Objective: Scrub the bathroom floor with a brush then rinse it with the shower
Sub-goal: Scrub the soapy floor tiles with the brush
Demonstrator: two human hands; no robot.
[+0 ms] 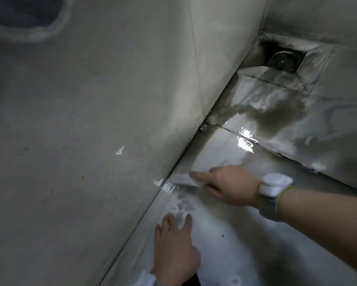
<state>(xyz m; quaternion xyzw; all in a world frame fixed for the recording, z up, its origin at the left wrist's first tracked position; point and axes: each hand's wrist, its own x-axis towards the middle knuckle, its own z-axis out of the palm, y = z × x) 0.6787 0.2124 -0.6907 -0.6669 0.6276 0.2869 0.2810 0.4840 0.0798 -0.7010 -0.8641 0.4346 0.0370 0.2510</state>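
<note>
My right hand (231, 185) grips a white brush (181, 180), its index finger laid along the top. The brush head lies on the wet grey floor tiles (231, 240), right at the seam where the floor meets the wall. My left hand (175, 250) rests flat on the floor nearer to me, fingers spread and straight, holding nothing. A white wrist device with a grey-and-green strap sits on my right wrist. The shower is not in view.
A grey tiled wall (90, 141) fills the left side. A round metal floor drain (282, 59) sits in a dark, grimy recess in the far corner. Water pools and glistens on the tiles (245, 139) between the drain and the brush.
</note>
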